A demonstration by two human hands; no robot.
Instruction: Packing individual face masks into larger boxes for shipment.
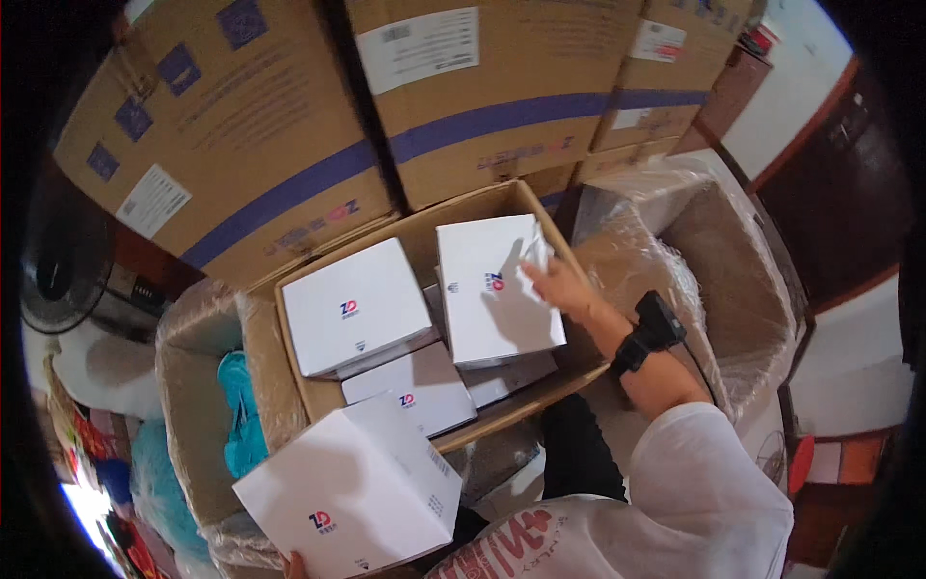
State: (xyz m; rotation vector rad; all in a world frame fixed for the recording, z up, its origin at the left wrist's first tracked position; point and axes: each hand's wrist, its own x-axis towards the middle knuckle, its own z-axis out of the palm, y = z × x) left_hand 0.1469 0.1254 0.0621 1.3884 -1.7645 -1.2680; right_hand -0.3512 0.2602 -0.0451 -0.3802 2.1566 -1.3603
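My left hand [294,565] shows only a few fingers at the lower edge, closed on the near side of a white cardboard box [338,482]. That box is tilted in front of the big open carton [540,198]. At the carton's far right, my right hand [559,287] is by the right edge of another white box [497,309]. Its bent fingers are closed on a crumpled white piece [536,241], thin like paper or film. Inside the carton are more white boxes, one at the left [357,304] and one lower down [415,386].
Left of the carton stands a plastic-lined carton [203,338] with turquoise items [238,405] inside. On the right is another plastic-lined open carton [743,261]. Tall brown cartons [482,106] form a wall behind. A dark door [839,174] is at the far right.
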